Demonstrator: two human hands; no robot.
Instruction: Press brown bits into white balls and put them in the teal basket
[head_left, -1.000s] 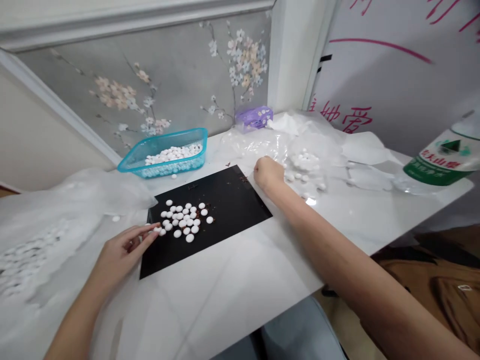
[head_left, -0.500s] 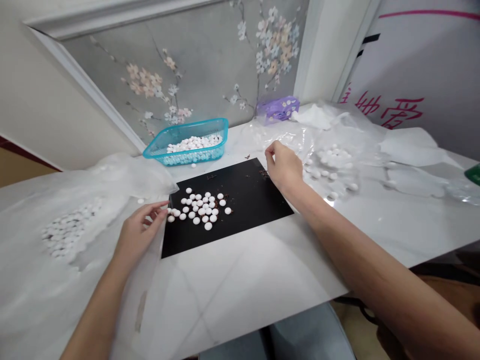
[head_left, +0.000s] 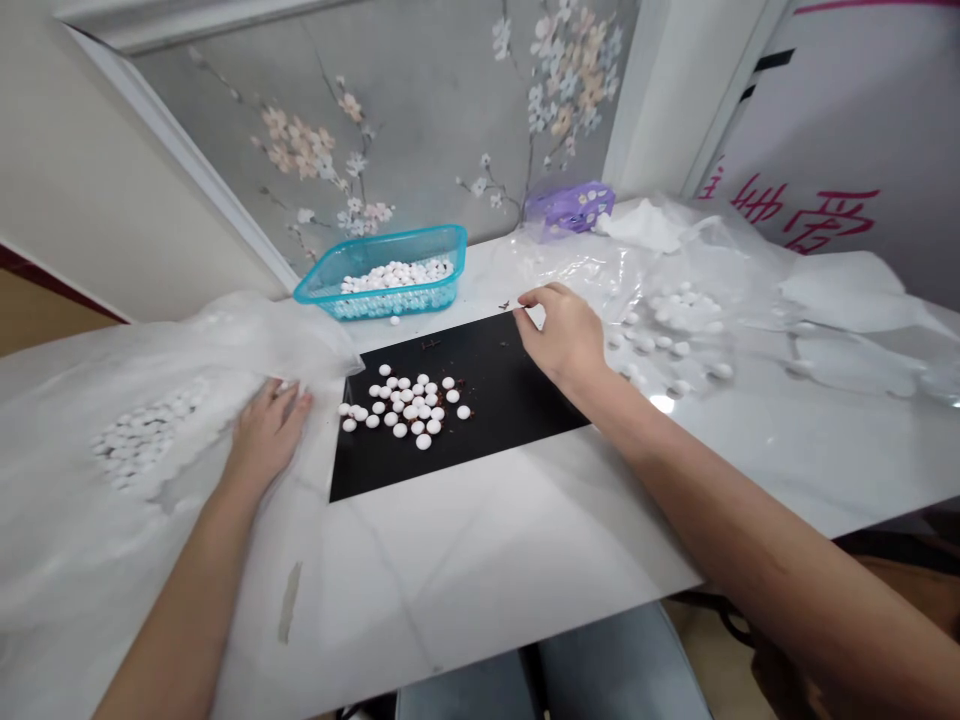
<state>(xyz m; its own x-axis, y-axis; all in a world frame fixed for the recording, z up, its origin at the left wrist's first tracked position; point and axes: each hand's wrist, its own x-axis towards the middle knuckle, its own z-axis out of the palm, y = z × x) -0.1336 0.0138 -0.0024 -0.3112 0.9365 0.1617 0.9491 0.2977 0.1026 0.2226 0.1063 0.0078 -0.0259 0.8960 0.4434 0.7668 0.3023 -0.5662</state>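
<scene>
the left hand (head_left: 266, 432) rests palm down at the lower left of the frame, on a crumpled clear plastic sheet (head_left: 225, 345), just beside the edge of a flat matte black sheet (head_left: 510, 385). its grip is apart, the fingers loosely spread and clamped on nothing. the right hand (head_left: 562, 338) sits near the top right corner of the black sheet, fingers curved, its grip apart, with nothing visible between thumb and fingertips.

small round white tablets (head_left: 405, 408) lie in a loose cluster on the middle of the black sheet, a few dark brown flecks (head_left: 457, 383) among them. more tablets sit in a shallow teal plastic tray (head_left: 390, 305) at upper centre, and on clear plastic at both sides of the white marble-patterned desk (head_left: 465, 560).

with pieces this round and loose, slow fingertip contact and a steady, flat hand on the plastic would suit the work best, since a brisk nudge could send them rolling.
</scene>
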